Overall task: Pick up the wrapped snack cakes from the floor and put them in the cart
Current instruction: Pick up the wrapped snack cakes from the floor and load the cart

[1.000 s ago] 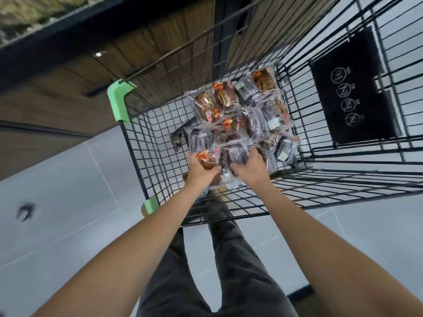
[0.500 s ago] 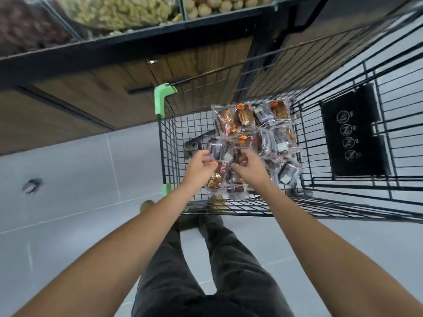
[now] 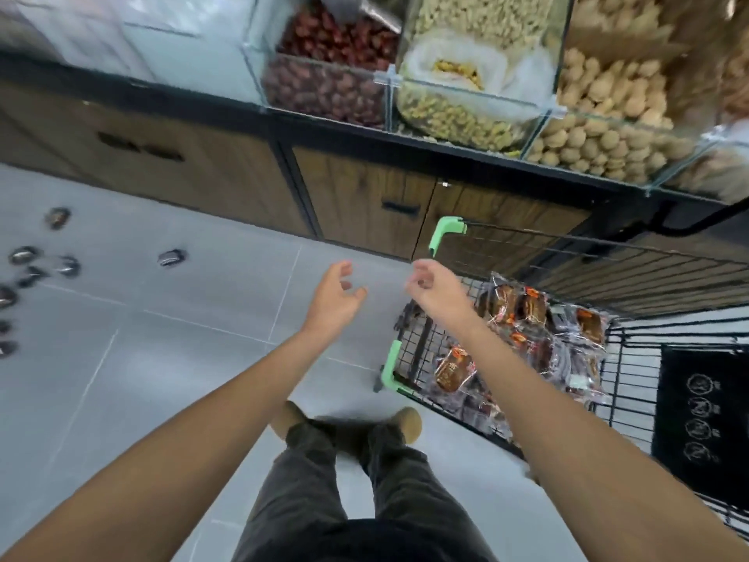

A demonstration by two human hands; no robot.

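- The left hand (image 3: pixel 332 296) and right hand (image 3: pixel 435 288) are out of the cart (image 3: pixel 413 350), where they lay among the cakes half a second ago; the view has swung left
- The left hand hangs over the grey floor (image 3: pixel 142 358), empty, fingers loosely spread
- The right hand hovers near the cart's green corner, empty, fingers loosely curled
- A heap of wrapped snack cakes (image 3: pixel 523 314) lies in the cart
- Loose cakes (image 3: pixel 172 257) lie scattered on the floor at far left, well apart from both hands
- Glass bins (image 3: pixel 466 75) of nuts stand above
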